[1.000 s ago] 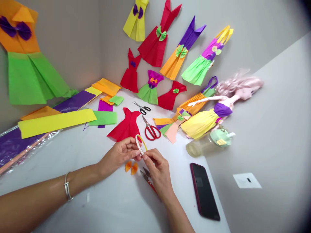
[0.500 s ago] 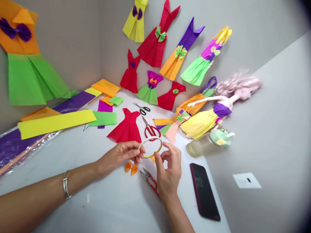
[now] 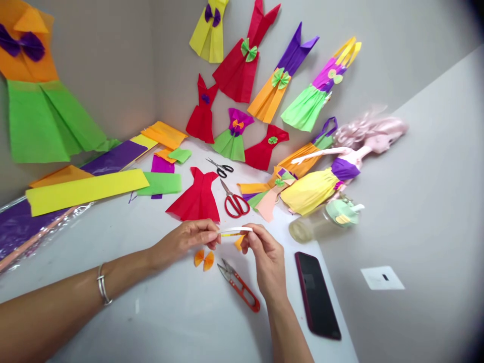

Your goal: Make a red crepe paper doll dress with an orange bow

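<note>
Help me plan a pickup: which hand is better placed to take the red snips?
Right hand, probably: the red snips lie nearer it, handles on its side. Both it and the left hand hold the ring.

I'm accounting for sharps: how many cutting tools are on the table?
3: black-handled scissors by the top of the red paper dress, red-handled scissors just nearer, and red snips nearest, left of the right hand. More may be hidden under the coloured papers.
</note>
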Tool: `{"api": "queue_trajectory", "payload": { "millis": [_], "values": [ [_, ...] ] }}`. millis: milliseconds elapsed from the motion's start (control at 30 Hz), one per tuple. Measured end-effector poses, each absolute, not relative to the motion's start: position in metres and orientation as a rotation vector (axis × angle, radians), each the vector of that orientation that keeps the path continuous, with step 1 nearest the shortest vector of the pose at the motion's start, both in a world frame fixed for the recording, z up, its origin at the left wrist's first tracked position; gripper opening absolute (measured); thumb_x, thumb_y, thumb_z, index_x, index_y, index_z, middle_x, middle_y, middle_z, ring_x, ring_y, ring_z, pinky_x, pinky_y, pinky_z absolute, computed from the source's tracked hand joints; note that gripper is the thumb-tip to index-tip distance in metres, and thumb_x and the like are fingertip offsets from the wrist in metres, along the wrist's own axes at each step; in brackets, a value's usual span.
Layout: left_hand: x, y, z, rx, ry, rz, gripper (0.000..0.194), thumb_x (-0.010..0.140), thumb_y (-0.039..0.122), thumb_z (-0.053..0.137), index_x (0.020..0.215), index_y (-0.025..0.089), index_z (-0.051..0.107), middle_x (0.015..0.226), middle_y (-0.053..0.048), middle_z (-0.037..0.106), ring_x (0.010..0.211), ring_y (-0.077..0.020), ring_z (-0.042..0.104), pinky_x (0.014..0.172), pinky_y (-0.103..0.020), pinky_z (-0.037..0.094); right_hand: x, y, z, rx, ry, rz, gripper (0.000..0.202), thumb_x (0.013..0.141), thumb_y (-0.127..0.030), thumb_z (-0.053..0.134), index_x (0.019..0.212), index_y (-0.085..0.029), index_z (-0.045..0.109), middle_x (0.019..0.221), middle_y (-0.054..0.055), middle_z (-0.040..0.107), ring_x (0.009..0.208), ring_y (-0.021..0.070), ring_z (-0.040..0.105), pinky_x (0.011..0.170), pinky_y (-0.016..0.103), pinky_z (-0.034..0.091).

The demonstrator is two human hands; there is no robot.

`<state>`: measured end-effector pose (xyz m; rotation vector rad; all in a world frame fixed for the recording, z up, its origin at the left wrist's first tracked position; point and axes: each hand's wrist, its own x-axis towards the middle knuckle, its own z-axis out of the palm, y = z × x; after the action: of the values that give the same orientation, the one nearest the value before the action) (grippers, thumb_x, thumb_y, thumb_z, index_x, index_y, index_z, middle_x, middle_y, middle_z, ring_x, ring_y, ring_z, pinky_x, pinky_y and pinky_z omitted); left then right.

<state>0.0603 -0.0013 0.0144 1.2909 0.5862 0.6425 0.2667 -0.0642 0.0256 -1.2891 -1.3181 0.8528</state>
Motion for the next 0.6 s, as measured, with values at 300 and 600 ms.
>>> {"api": "queue_trajectory", "payload": {
  "millis": [300,600],
  "values": [
    [0.061,-0.004,0.01,1.405,0.662,0.674,0.024,0.089,0.041,0.056,0.091,0.018,0.063,0.077,0.0,0.054,0.07,-0.0138,0.05,0.067,-0.026,0.043,0.251,-0.071,0.021,-1.303,-1.709,0.391,0.021,0.093,-0.018,0.054,0.11,-0.021,0.065,0.103,0.007,0.059,0.086,0.0167,0.059,0.074,0.029,0.05],
    [0.062,-0.004,0.011,1.368,0.63,0.601,0.022,0.086,0.04,0.061,0.086,0.018,0.06,0.076,0.002,0.05,0.068,-0.0121,0.045,0.063,-0.024,0.037,0.253,-0.071,0.029,-1.344,-1.726,0.547,0.013,0.094,-0.019,0.053,0.091,-0.02,0.066,0.09,0.003,0.057,0.072,0.0131,0.053,0.066,0.027,0.045]
  ]
}}
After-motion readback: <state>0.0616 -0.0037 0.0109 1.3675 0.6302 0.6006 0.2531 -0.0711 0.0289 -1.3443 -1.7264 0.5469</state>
